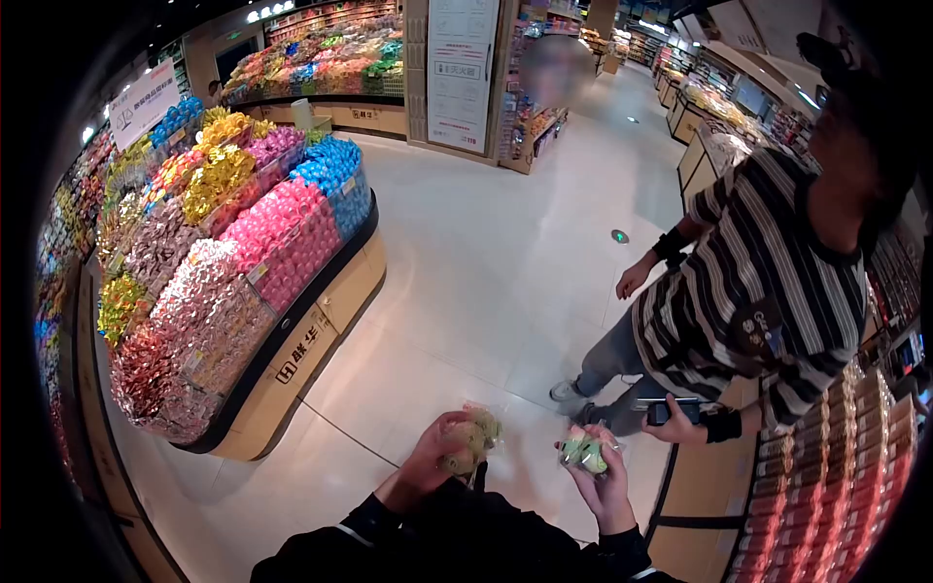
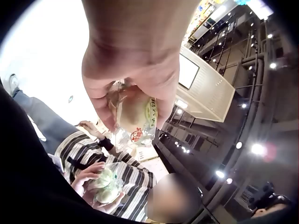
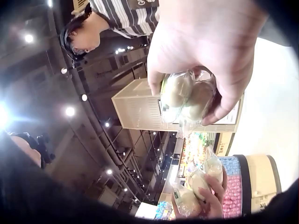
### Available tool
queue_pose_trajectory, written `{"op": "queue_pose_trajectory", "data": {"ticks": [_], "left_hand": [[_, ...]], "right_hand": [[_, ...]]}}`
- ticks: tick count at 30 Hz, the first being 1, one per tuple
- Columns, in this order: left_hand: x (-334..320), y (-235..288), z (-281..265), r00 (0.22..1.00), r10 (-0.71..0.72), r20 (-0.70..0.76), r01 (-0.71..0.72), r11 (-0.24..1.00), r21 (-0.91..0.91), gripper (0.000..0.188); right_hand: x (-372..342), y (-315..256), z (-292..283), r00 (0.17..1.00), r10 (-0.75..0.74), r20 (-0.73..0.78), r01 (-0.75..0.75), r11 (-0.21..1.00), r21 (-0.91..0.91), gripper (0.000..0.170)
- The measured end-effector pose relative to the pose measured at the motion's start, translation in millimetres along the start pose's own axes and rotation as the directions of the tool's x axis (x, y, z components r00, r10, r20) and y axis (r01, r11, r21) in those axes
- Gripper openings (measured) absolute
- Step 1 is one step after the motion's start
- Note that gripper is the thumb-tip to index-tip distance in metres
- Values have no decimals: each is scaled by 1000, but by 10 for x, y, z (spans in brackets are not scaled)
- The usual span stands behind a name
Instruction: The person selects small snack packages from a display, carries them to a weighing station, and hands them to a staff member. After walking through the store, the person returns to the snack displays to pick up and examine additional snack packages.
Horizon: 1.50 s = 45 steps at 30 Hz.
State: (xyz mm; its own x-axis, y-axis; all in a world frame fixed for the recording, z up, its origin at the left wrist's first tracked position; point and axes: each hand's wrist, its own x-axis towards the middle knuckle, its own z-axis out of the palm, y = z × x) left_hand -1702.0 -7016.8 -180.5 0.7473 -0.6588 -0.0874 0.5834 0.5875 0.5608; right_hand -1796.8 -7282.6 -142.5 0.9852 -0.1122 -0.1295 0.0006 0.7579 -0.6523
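The left hand [image 1: 425,461] and the right hand [image 1: 608,492] are raised over the wearer's black clothing [image 1: 437,544], well apart from each other. The left hand's fingers are curled round clear-wrapped packets [image 1: 471,442] with round, pale contents; its wrist view shows red print and a green oval label on one wrapper. The right hand's fingers are clamped on clear-wrapped pale-green packets [image 1: 583,449], lying against its palm. What the packets contain cannot be told exactly. Just beyond, to the right, stands a person in a striped shirt [image 1: 748,282], gripping a dark handheld device [image 1: 669,413], with stacked red packs [image 1: 826,486] near them. Across the pale tiled floor [image 1: 466,282], on the left, a wood-sided display stand [image 1: 313,364] bears heaps of wrapped sweets [image 1: 277,228] in pink, blue, gold and silver, under a white sign [image 1: 148,102]. Farther back are a pillar carrying a white notice board [image 1: 461,83] and another sweets display [image 1: 364,119]
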Motion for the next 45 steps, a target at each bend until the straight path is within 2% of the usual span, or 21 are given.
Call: {"op": "queue_pose_trajectory", "data": {"ticks": [3,5,7,11,14,15,16,18,19,21,22,23,25,26,27,28,29,30,34,37,45], "left_hand": [[664,386,108,987,120,-104,-125,991,-40,48],[1075,706,222,989,138,-59,-139,990,-28,49],[1429,911,213,994,107,-26,-103,987,119,53],[1927,884,42,999,34,-35,-31,997,70,57],[2292,917,-50,998,15,-68,-11,998,57,57],[2418,986,-78,997,19,-81,-14,998,64,57],[2557,1052,-82,995,33,-98,-24,996,91,56],[2866,1224,-40,991,34,-126,-21,995,101,55],[3055,1258,-67,988,54,-142,-39,993,111,55],[3436,1372,-130,990,35,-138,-18,992,126,53],[3627,1447,-46,979,46,-200,-11,985,173,51],[3836,1459,-62,981,76,-179,-50,988,148,50],[4160,1638,9,989,47,-141,-19,981,193,51],[4272,1748,42,993,25,-115,-1,978,207,53],[4376,1845,26,992,50,-119,-20,972,235,53],[4451,1908,1,994,58,-92,-39,979,198,54],[4507,1944,-28,996,65,-68,-54,986,155,54],[4542,1982,-55,993,92,-73,-80,986,149,58],[4630,2101,-90,979,159,-130,-136,976,173,65],[4776,2153,-243,991,126,-41,-119,981,151,61],[5809,2489,-476,977,159,-139,-142,982,128,69]], "right_hand": [[699,-297,180,999,-36,40,38,998,-59,38],[1142,-478,219,999,-31,43,34,997,-76,38],[1584,-536,206,992,-88,85,97,990,-98,39],[2190,-529,145,999,-41,30,42,998,-45,43],[2748,-593,-29,996,7,92,-7,1000,7,42],[2959,-721,-159,994,88,65,-104,941,323,45],[3162,-894,-310,984,169,61,-172,779,603,48],[3631,-1240,-607,939,315,136,-216,232,949,57],[3912,-1344,-731,902,374,215,-192,-98,976,62],[4508,-1212,-979,912,371,177,-273,224,936,59],[4751,-1265,-656,914,389,112,-140,45,989,59],[5065,-1235,-634,889,433,150,-156,-23,987,57],[6254,-726,-1967,752,419,509,-560,-3,829,54],[6208,-1066,-788,839,494,228,-208,-97,973,51],[6349,-1252,-354,819,517,249,-81,-324,942,47],[6088,-1214,-265,808,520,278,-105,-337,936,47],[5656,-1068,-376,878,392,274,-443,448,777,43],[5491,-1003,-435,880,271,391,-325,942,79,40],[5878,-1132,-307,809,503,304,-503,860,-82,41],[6238,-1088,-345,796,471,381,-474,876,-92,42],[7393,-1360,-337,821,468,327,-445,883,-148,46]]}}
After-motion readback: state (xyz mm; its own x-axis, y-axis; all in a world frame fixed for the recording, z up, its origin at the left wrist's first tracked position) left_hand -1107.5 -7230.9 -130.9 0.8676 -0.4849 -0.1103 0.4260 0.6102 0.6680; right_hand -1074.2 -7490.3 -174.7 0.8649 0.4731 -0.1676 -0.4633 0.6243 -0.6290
